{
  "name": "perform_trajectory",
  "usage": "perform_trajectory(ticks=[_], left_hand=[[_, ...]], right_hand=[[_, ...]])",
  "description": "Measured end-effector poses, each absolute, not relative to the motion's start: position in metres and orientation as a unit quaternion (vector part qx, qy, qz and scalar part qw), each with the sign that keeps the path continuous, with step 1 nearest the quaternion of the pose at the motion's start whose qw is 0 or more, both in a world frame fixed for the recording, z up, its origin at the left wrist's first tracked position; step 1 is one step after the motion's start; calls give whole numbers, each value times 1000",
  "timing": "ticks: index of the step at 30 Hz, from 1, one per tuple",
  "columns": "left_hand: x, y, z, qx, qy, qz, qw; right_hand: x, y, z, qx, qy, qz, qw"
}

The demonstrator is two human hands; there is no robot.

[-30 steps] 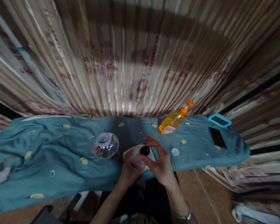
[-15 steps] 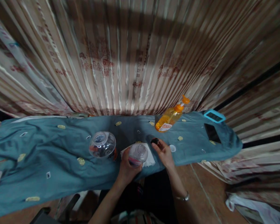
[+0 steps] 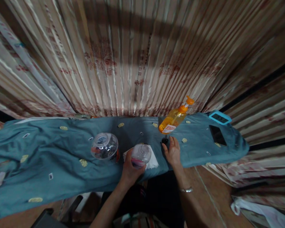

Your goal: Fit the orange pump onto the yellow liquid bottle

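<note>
My left hand [image 3: 131,169] is wrapped around a clear plastic bottle [image 3: 141,154] with a pinkish band low on its side. The bottle stands over a white tissue [image 3: 153,160] near the front of the cloth. A small black cap [image 3: 165,140] rests on the cloth to the right, just past the fingertips of my right hand [image 3: 173,153]. That hand is open, thumb and fingers apart, low over the cloth. Left of the bottle sits a larger clear plastic jar [image 3: 104,146] with its round base facing up.
An orange pump bottle [image 3: 171,123] stands behind my right hand. Farther right lie a black phone [image 3: 218,135] and a blue-framed digital clock [image 3: 220,117]. The teal cloth [image 3: 68,158] covers the table; a pleated curtain [image 3: 123,63] hangs right behind it.
My right hand has moved right and let go of the black cap, which now lies on the cloth. The hand now covers the small white disc seen before. My left hand keeps its hold.
</note>
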State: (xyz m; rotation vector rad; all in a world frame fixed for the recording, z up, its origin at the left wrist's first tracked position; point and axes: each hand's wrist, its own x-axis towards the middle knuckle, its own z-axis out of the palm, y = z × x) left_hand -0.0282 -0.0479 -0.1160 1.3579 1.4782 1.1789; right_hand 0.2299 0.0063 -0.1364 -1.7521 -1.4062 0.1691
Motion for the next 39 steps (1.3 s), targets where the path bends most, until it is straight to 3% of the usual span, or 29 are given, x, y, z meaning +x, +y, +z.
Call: perform_trajectory(ticks=[7,11,17,29,39], left_hand=[[-12,-34,-120,553,558,467,407],[-9,-29,-135,563,528,472,426],[-16,-30,-137,598,515,460,407],[-97,-108,-119,516,601,452,410],[-163,-102,-104,416,689,493,331]], right_hand=[[184,-59,-83,-620,-591,224,465],[157,-73,-83,-560,-612,298,472],[128,-64,-85,-598,-557,346,460],[126,-61,-83,-667,-473,361,448],[134,-70,-96,-650,-493,342,466]])
